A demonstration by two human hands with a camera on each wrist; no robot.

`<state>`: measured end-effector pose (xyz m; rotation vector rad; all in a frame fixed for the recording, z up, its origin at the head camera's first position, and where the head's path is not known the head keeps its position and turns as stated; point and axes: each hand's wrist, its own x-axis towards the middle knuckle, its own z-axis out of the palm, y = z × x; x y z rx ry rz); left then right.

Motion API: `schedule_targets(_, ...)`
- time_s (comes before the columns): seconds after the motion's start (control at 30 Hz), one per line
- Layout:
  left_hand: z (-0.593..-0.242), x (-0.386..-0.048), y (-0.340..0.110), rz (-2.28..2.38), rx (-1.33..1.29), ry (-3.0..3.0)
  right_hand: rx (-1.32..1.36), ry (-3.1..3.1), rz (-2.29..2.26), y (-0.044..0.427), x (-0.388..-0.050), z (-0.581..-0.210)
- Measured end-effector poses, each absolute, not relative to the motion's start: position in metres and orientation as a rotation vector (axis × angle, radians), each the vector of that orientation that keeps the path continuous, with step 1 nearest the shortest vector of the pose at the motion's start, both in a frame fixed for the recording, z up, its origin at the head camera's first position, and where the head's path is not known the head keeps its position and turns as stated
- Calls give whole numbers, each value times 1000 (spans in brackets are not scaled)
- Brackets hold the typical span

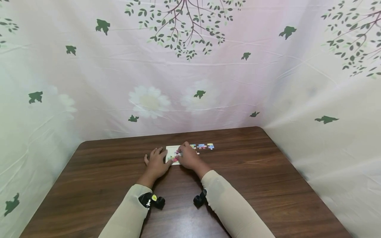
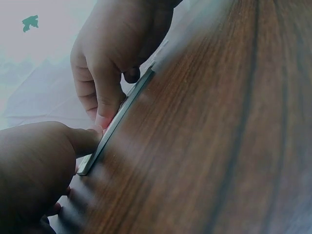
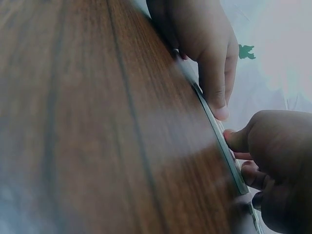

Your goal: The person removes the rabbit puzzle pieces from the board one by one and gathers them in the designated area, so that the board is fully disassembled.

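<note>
A small white-bordered puzzle board [image 1: 171,148] lies flat on the table, with colourful pieces in its middle. At its left side is my left hand [image 1: 156,163], fingers spread on the tabletop and thumb laid over the near edge of the board. My right hand [image 1: 189,156] covers the board's right part, its thumb and bent fingers pinching a puzzle piece low against the surface; the hand mostly hides that piece. Seen edge-on in the right wrist view, the board [image 3: 227,157] has both thumbs close together above it.
Loose puzzle pieces [image 1: 201,146] lie in a row to the right of the board, some partly behind my right hand. The brown wooden table [image 1: 256,185] ends at a printed cloth [image 1: 166,122] at the back and sides.
</note>
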<state>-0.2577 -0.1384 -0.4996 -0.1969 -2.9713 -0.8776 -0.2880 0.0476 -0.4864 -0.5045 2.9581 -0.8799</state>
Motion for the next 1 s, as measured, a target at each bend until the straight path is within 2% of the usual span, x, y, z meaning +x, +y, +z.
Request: schedule_targets(1.0, -502, -259, -140, -886, -192, -2965, -481, 2939, -847, 43, -290, -484)
